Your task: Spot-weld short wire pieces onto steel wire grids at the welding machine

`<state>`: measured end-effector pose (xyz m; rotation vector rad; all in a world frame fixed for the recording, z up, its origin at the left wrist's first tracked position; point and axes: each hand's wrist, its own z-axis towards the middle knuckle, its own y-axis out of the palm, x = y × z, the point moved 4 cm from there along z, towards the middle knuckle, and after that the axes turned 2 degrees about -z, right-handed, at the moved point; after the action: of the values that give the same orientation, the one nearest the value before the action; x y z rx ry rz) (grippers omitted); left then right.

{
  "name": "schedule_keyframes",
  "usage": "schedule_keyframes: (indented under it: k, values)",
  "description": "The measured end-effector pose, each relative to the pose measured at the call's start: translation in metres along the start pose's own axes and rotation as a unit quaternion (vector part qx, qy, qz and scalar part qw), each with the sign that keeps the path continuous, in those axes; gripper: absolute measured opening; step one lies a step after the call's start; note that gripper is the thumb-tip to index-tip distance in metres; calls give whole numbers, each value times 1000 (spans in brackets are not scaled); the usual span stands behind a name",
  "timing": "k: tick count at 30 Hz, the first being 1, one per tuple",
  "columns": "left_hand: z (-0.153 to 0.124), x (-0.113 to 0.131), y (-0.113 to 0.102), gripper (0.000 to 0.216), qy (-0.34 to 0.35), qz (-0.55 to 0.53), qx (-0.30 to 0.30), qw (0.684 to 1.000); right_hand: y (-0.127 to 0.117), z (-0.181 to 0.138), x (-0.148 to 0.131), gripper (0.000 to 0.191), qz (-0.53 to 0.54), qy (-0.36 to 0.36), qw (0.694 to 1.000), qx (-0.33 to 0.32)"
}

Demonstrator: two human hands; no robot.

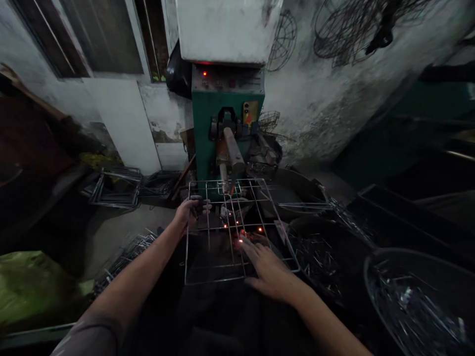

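Note:
A wire rack (208, 237) of thin metal rods lies in front of me, its far end at the spot welder's electrodes (234, 163). My left hand (192, 210) is closed around the rack's left edge wire. Across the rack's right-hand middle, my right hand (267, 264) stretches its fingers forward, with the fingertips at the inner wires. Small orange sparks (260, 229) glow among the wires near those fingertips. The green welding machine (203, 128) stands behind the rack with a red light lit on its panel.
Bins of cut metal rods (411, 296) stand at the right. More rods (126, 257) lie at the left, with square wire frames (115, 188) behind them. A green bag (25, 287) sits at lower left. Round wire guards (345, 34) hang on the wall. Another person's arm (33, 94) shows at far left.

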<state>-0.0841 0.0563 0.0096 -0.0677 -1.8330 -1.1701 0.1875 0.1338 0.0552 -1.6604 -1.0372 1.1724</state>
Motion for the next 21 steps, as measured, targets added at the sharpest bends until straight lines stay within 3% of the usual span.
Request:
schedule_keyframes:
  k: [2, 7, 11, 21]
  values:
    - [1, 2, -1, 20, 2, -10, 4, 1000, -4, -4, 10, 76, -26, 17, 999, 22]
    - [12, 13, -3, 22, 14, -24, 1, 1000, -20, 3, 26, 32, -70, -14, 997, 14]
    - [30, 24, -2, 21, 24, -30, -4, 999, -40, 23, 29, 30, -100, -45, 993, 35]
    - [86, 52, -10, 25, 68, -51, 76, 993, -80, 89, 66, 30, -107, -68, 988, 86]
